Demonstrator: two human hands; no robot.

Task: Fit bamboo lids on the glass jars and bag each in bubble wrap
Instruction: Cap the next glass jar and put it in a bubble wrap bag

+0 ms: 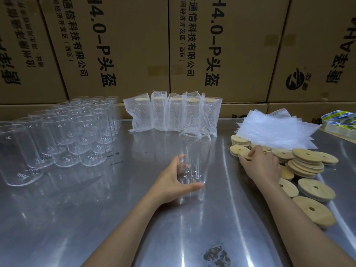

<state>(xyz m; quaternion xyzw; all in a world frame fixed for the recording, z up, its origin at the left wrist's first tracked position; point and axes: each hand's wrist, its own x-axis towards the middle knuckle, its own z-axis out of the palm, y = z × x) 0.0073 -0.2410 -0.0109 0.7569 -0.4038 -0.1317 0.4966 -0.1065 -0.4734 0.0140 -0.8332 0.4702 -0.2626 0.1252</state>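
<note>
A clear glass jar (194, 151) stands upright at the middle of the steel table, and my left hand (171, 182) is wrapped around its lower part. To the right lies a pile of round bamboo lids (306, 162) with centre holes. My right hand (260, 164) rests on the left end of that pile, fingers closing on one bamboo lid (243, 155). Beyond the pile lies a stack of flat bubble-wrap bags (277, 130). Several jars with lids, bagged in bubble wrap (173, 114), stand in a row at the back centre.
Several empty glass jars (63, 135) stand in rows at the left. Tape rolls (341, 120) sit at the far right edge. Printed cardboard boxes (134, 45) form a wall behind the steel table (96, 218). A dark stain (216, 256) marks the table near me.
</note>
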